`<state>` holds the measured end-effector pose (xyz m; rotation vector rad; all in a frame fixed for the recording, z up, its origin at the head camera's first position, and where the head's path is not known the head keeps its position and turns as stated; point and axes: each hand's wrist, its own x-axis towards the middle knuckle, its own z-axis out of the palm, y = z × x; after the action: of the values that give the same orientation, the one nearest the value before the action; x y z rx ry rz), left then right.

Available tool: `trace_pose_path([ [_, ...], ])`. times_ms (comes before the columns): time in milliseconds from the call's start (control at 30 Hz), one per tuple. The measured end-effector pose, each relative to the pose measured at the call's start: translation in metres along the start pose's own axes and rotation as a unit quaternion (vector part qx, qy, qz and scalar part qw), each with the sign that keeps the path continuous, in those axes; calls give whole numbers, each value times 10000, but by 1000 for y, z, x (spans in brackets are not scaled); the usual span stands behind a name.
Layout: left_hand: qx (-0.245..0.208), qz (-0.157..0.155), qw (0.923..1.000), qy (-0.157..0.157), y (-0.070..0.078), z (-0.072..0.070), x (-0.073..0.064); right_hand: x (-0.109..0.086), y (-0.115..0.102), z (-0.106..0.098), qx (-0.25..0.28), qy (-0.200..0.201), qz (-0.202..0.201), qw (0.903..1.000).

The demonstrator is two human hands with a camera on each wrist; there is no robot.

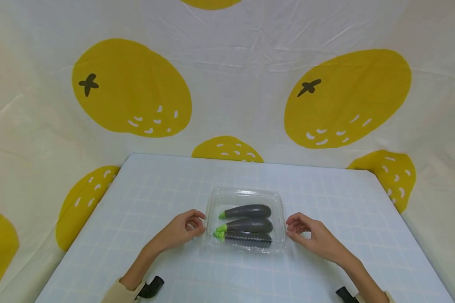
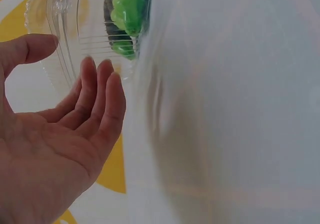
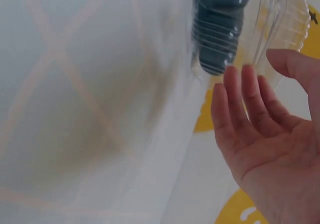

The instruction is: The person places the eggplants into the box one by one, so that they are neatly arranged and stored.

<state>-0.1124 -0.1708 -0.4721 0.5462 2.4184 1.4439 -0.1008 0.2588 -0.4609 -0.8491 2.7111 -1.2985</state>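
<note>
A clear plastic clamshell box (image 1: 246,196) sits on the table with its lid down. Inside lie three dark eggplants, the far eggplant (image 1: 248,211), the middle eggplant (image 1: 250,225) and the near eggplant (image 1: 248,240), their green stem ends to the left. At the box's left side is my left hand (image 1: 183,229), its thumb and loosely bent fingers parted close to the rim (image 2: 62,34). My right hand (image 1: 316,235) mirrors it at the right side, thumb and fingers (image 3: 232,94) apart beside the rim. Whether the fingertips touch the plastic, I cannot tell.
A pale checked cloth covers the table (image 1: 167,181). Behind and beside it hangs a white curtain (image 1: 235,75) printed with yellow fruit. Dark wrist mounts show at the left sleeve (image 1: 123,292) and by the right forearm.
</note>
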Motion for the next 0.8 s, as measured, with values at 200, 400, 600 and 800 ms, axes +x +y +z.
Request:
trace_pose_path([
  [200,-365,-44,9970,-681,1,-1,-7,-9,-6,1,367,-321,82,9988],
  [400,-921,49,9889,-1163,0,3,-10,-19,-10,2,882,-678,649,9917],
  [600,-1447,-19,9794,-1409,-6,9,-10,-24,-6,6,1337,-1034,1040,9801],
  [800,-2122,-150,9634,-1630,-12,10,-11,-25,3,17,2512,-1698,805,9495],
])
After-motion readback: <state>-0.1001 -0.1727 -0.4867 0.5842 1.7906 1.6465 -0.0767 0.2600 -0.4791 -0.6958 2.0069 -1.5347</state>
